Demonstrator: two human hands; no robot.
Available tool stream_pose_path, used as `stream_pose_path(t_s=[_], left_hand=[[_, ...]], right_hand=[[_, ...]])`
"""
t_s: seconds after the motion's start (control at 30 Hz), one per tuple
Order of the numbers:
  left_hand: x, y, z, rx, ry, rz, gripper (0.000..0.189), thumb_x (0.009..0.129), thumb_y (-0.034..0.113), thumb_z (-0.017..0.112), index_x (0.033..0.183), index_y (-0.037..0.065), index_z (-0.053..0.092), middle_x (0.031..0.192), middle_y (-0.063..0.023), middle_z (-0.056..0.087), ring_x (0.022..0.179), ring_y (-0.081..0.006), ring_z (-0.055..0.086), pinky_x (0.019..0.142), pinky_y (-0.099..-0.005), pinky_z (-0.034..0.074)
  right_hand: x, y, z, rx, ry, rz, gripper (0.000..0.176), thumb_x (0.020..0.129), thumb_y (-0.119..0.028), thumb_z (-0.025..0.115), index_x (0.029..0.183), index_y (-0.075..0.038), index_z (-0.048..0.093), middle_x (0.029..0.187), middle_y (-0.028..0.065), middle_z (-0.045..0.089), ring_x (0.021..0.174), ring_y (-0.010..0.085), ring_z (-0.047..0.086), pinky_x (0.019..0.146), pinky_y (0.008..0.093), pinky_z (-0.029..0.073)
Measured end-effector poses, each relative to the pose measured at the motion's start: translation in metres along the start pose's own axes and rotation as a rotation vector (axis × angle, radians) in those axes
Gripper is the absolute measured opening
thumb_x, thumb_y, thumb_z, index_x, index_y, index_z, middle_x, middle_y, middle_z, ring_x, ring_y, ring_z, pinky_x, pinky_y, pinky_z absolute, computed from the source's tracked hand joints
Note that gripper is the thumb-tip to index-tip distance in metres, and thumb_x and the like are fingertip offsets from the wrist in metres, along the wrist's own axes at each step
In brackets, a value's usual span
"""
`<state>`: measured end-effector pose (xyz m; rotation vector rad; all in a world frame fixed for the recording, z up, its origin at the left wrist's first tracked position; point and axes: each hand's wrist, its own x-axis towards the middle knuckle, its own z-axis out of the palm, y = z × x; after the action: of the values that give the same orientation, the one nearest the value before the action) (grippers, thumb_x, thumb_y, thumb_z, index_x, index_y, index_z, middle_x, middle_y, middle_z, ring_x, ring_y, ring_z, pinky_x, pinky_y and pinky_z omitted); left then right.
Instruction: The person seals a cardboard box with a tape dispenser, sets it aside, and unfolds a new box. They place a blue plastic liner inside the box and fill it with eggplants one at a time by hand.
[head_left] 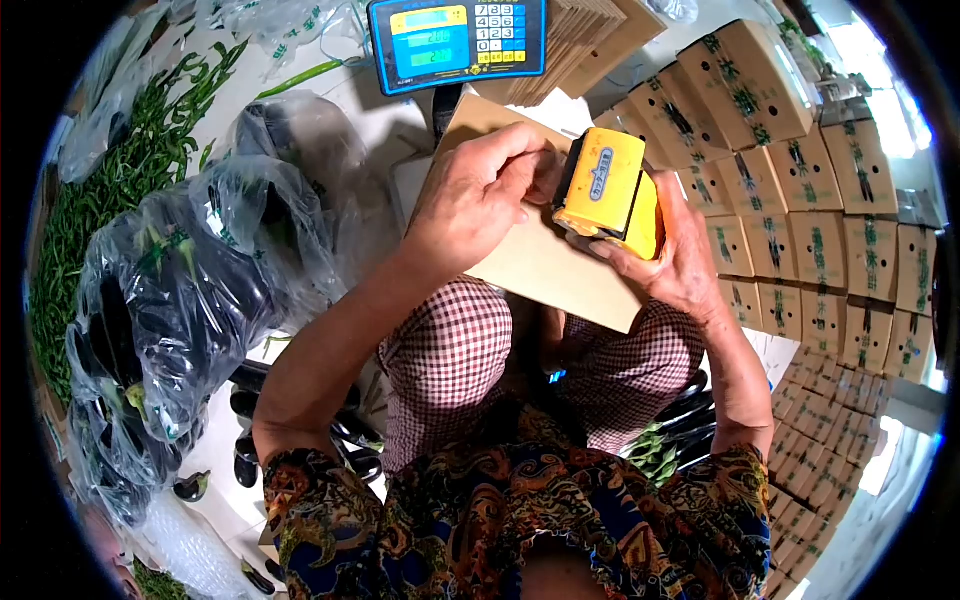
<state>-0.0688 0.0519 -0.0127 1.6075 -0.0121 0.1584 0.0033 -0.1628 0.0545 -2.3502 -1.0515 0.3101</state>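
Observation:
My right hand [682,258] grips a yellow tape dispenser [618,165] from its right side, with the thumb underneath. At the dispenser's dark left edge, my left hand [478,196] is closed with thumb and fingers pinched together. What lies in the pinch, if anything, is too small to make out. Under both hands a flat piece of brown cardboard [545,275] sits tilted above my knees. Just beyond it stands a digital weighing scale display [458,45] with a blue frame and a keypad.
Plastic bags of dark eggplants [200,290] lie on the left, beside a long heap of green chili peppers [110,200]. Loose eggplants [245,450] are on the floor by my legs. Stacked cardboard boxes [790,190] fill the right side. Flattened cardboard sheets [575,45] stand behind the display.

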Motion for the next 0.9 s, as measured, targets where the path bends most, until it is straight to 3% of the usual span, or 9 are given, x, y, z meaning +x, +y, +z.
stream_pose_path(t_s=[0.1, 0.2, 0.3, 0.43, 0.47, 0.57, 0.63, 0.83, 0.9], left_hand=[[0.001, 0.000, 0.000, -0.015, 0.009, -0.129, 0.014, 0.092, -0.002, 0.046, 0.101, 0.001, 0.055, 0.095, -0.0081, 0.062, 0.079, -0.0126, 0.060, 0.070, -0.0257, 0.050], [0.002, -0.017, 0.005, 0.242, 0.130, 0.091, 0.022, 0.081, -0.013, 0.045, 0.099, -0.003, 0.053, 0.091, -0.0090, 0.061, 0.082, -0.0125, 0.058, 0.074, -0.0250, 0.049], [0.007, -0.038, 0.007, 0.078, 0.261, 0.275, 0.013, 0.082, -0.005, 0.054, 0.094, -0.002, 0.054, 0.070, -0.0161, 0.057, 0.061, -0.0218, 0.055, 0.060, -0.0319, 0.046], [0.008, -0.043, -0.003, 0.021, 0.313, 0.359, 0.008, 0.085, -0.001, 0.056, 0.092, -0.002, 0.055, 0.068, -0.0141, 0.056, 0.060, -0.0193, 0.054, 0.058, -0.0304, 0.044], [0.005, -0.042, -0.009, -0.037, 0.295, 0.180, 0.009, 0.089, 0.008, 0.055, 0.090, 0.000, 0.059, 0.064, -0.0105, 0.053, 0.059, -0.0182, 0.052, 0.056, -0.0300, 0.043], [-0.007, -0.034, -0.067, 0.324, 0.295, 0.041, 0.022, 0.093, 0.021, 0.054, 0.094, 0.000, 0.061, 0.072, 0.0017, 0.053, 0.059, -0.0056, 0.043, 0.053, -0.0200, 0.037], [-0.009, -0.055, -0.116, -0.158, 0.389, -0.363, 0.022, 0.093, 0.023, 0.054, 0.092, 0.002, 0.062, 0.064, 0.0051, 0.045, 0.051, -0.0043, 0.035, 0.046, -0.0208, 0.030], [-0.009, -0.067, -0.123, -0.363, 0.499, -0.261, 0.020, 0.093, 0.019, 0.055, 0.087, 0.001, 0.061, 0.057, 0.0067, 0.038, 0.045, -0.0019, 0.027, 0.041, -0.0194, 0.021], [-0.011, -0.075, -0.127, -0.261, 0.481, -0.273, 0.020, 0.093, 0.020, 0.055, 0.087, 0.002, 0.062, 0.057, 0.0069, 0.038, 0.045, -0.0016, 0.027, 0.041, -0.0195, 0.021]], right_hand=[[0.005, -0.010, -0.002, -0.068, -0.011, 0.002, 0.058, 0.071, -0.032, 0.078, 0.110, -0.005, 0.044, 0.089, 0.0174, 0.064, 0.083, 0.0351, 0.066, 0.071, 0.0406, 0.052], [0.010, -0.014, 0.000, -0.061, -0.020, 0.002, 0.059, 0.069, -0.031, 0.080, 0.108, -0.003, 0.046, 0.087, 0.0153, 0.062, 0.078, 0.0300, 0.065, 0.069, 0.0379, 0.051], [0.015, -0.014, 0.002, -0.054, -0.034, 0.001, 0.063, 0.068, -0.035, 0.082, 0.108, -0.002, 0.046, 0.084, 0.0126, 0.062, 0.074, 0.0260, 0.065, 0.065, 0.0366, 0.052], [0.014, -0.010, 0.002, -0.084, -0.068, 0.002, 0.065, 0.070, -0.042, 0.080, 0.108, -0.005, 0.044, 0.083, 0.0136, 0.064, 0.075, 0.0278, 0.066, 0.067, 0.0381, 0.054], [0.012, -0.011, -0.001, -0.098, -0.082, -0.015, 0.064, 0.071, -0.043, 0.079, 0.109, -0.005, 0.044, 0.084, 0.0156, 0.065, 0.077, 0.0304, 0.068, 0.069, 0.0395, 0.055], [0.005, -0.008, -0.013, -0.145, -0.108, 0.060, 0.064, 0.071, -0.047, 0.077, 0.107, -0.006, 0.044, 0.086, 0.0177, 0.066, 0.078, 0.0320, 0.068, 0.071, 0.0408, 0.057], [-0.002, -0.002, -0.025, -0.204, -0.150, 0.110, 0.065, 0.070, -0.049, 0.078, 0.106, -0.006, 0.044, 0.084, 0.0185, 0.066, 0.079, 0.0323, 0.068, 0.071, 0.0413, 0.057], [0.005, -0.007, -0.016, -0.299, -0.134, -0.030, 0.059, 0.074, -0.040, 0.077, 0.106, -0.002, 0.045, 0.074, 0.0206, 0.064, 0.063, 0.0330, 0.067, 0.061, 0.0410, 0.056], [0.006, -0.008, -0.014, -0.354, -0.149, -0.042, 0.059, 0.074, -0.039, 0.077, 0.106, -0.001, 0.045, 0.070, 0.0193, 0.062, 0.058, 0.0312, 0.065, 0.055, 0.0401, 0.055]])
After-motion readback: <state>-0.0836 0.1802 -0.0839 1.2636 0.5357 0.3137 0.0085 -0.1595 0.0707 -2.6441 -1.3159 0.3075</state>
